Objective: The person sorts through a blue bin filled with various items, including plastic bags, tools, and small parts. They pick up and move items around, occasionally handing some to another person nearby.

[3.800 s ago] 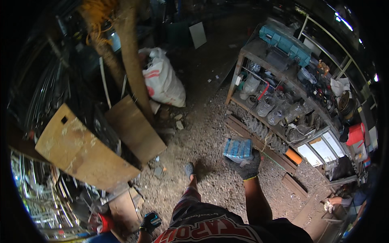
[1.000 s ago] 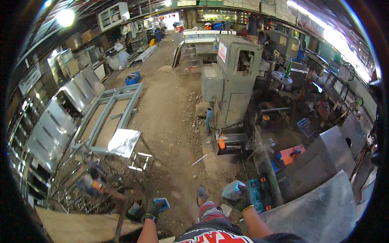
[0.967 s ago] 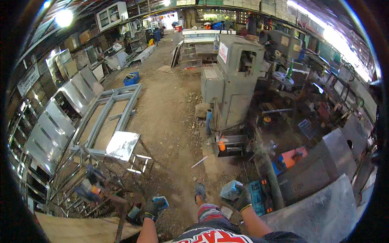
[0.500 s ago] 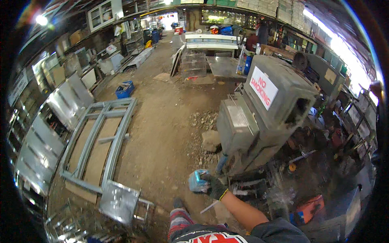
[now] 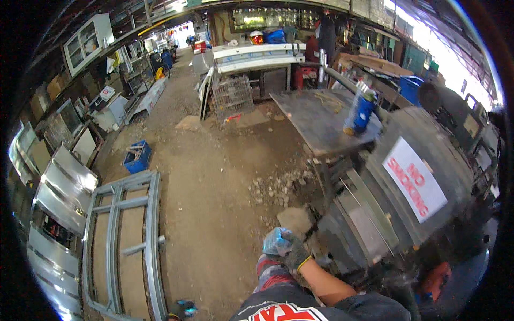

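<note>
My right hand (image 5: 295,253), in a dark glove with a yellow cuff, is closed round a light-blue, see-through plastic pack (image 5: 277,242). I hold it in front of my body, above the dirt floor; its contents are too blurred to make out. At the lower edge, my left hand (image 5: 176,312) is partly in view, dark-gloved and beside the metal frame. Its fingers seem closed round something dark and bright blue (image 5: 187,307) that I cannot make out.
A grey machine (image 5: 369,208) with a paper sign stands close on my right. Beyond it is a metal-topped table (image 5: 316,112) with a blue can (image 5: 364,111). A galvanized frame (image 5: 153,230) lies left, near a blue crate (image 5: 137,157). Rubble (image 5: 278,184) borders the dirt path.
I have moved forward and the view has turned right; the metal-topped table is nearer. The pack stays in my right hand. My left hand has come into view at the lower edge.
</note>
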The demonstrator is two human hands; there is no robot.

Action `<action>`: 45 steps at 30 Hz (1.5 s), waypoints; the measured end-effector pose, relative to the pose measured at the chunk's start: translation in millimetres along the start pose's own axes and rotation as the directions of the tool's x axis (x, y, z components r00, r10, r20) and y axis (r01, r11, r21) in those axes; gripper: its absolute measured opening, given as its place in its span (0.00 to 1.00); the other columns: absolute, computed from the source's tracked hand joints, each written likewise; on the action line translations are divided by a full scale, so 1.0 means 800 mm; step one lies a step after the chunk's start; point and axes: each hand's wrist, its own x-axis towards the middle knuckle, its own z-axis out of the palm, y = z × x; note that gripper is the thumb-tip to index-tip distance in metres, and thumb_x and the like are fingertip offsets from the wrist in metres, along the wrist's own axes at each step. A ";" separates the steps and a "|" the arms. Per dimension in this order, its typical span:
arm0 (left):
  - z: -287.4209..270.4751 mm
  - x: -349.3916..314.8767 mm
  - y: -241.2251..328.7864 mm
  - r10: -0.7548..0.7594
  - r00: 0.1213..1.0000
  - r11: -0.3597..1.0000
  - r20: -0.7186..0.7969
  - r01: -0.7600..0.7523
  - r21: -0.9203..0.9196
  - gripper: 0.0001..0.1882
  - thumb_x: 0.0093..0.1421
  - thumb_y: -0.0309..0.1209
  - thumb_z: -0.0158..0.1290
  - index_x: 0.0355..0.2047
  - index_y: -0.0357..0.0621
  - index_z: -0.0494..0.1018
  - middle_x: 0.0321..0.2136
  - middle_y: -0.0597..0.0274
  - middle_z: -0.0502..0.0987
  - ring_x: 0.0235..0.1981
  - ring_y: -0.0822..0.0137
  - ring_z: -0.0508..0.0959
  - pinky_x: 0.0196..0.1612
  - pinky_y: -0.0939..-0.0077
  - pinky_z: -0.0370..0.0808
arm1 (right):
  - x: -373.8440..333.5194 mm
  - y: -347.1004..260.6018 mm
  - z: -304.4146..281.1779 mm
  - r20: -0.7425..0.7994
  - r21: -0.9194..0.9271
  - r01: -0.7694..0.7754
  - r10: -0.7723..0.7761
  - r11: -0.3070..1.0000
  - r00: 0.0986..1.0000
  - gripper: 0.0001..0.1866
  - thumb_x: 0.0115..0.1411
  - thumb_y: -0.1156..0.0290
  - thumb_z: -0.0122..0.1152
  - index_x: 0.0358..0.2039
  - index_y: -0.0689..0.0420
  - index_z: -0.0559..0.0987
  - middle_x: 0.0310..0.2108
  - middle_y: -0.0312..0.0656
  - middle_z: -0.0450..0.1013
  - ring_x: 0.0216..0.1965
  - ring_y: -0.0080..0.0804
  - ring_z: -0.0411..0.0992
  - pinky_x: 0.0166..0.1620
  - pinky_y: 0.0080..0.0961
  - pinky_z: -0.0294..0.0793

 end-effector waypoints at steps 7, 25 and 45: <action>-0.053 0.339 0.271 0.365 0.930 0.862 0.036 -0.323 -0.390 0.04 0.58 0.29 0.62 0.33 0.50 0.77 0.25 0.67 0.77 0.23 0.66 0.76 0.25 0.67 0.76 | 0.333 -0.111 -0.037 0.116 0.027 0.079 -0.082 0.996 0.990 0.18 0.60 0.49 0.63 0.43 0.48 0.81 0.44 0.41 0.78 0.50 0.44 0.75 0.60 0.52 0.72; 0.162 0.844 0.814 -0.133 0.953 0.990 0.272 0.115 0.081 0.08 0.52 0.28 0.67 0.34 0.46 0.81 0.29 0.62 0.83 0.30 0.62 0.83 0.32 0.60 0.81 | 1.021 -0.469 0.007 -0.325 -0.060 0.320 -0.322 0.945 0.889 0.10 0.66 0.57 0.58 0.35 0.49 0.76 0.35 0.36 0.74 0.36 0.33 0.73 0.44 0.35 0.76; 0.579 1.361 1.598 -0.114 0.699 0.852 0.706 -0.296 0.432 0.11 0.63 0.38 0.57 0.32 0.45 0.83 0.31 0.64 0.84 0.29 0.61 0.83 0.29 0.64 0.79 | 1.343 -1.125 -0.172 -0.008 -0.168 0.716 -0.727 0.678 0.686 0.10 0.68 0.61 0.59 0.43 0.54 0.77 0.42 0.37 0.76 0.44 0.34 0.75 0.49 0.35 0.79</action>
